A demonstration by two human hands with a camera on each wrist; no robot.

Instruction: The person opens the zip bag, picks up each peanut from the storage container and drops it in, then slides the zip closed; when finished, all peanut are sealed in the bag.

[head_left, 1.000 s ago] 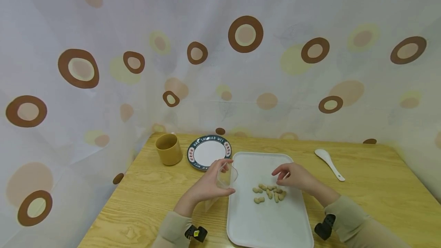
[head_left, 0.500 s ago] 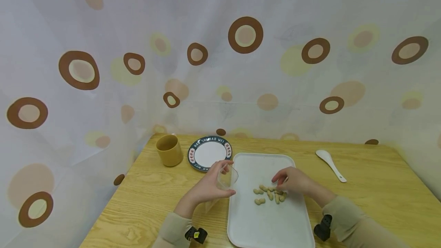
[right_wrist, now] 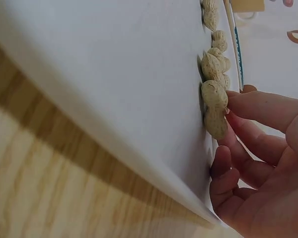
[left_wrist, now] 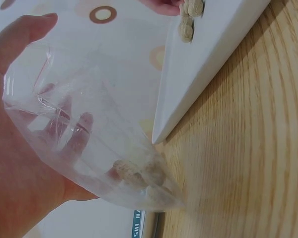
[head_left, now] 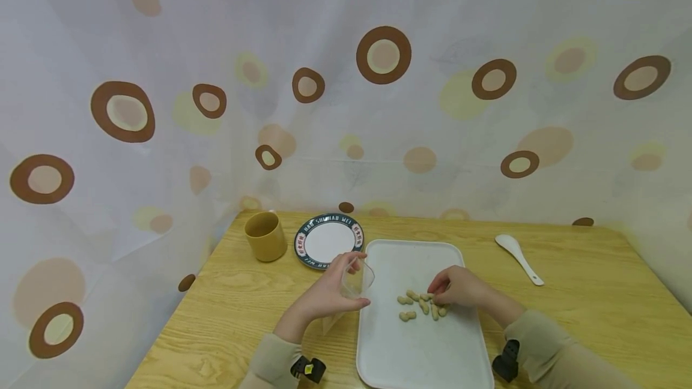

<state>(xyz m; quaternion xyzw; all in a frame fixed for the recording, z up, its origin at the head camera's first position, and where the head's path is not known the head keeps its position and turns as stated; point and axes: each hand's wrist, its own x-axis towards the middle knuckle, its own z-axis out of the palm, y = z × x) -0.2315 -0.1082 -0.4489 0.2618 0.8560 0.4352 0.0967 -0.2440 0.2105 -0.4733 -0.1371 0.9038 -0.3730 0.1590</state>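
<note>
My left hand [head_left: 330, 290] holds a clear plastic bag [left_wrist: 97, 129] by its mouth, thumb and fingers spread apart around the opening. Low in the bag lie a few peanuts [left_wrist: 129, 173], blurred through the plastic. On the white tray [head_left: 416, 353], several peanuts [head_left: 423, 305] in their shells are bunched together. At the right side of that bunch, my right hand [head_left: 461, 287] has its thumb and fingertips down among the shells, pinching at a peanut. The right wrist view shows its fingertips right behind the nearest peanut [right_wrist: 215, 109], which partly hides the pinch.
A yellow mug [head_left: 265, 236] and a plate with a dark patterned rim [head_left: 303, 239] stand at the back left of the wooden table [head_left: 216, 317]. A white spoon [head_left: 518, 259] lies right of the tray. A patterned curtain [head_left: 346, 137] hangs behind.
My right hand has come down onto the right side of the peanuts, and its fingers have drawn together there. The left hand and bag have stayed nearly in place.
</note>
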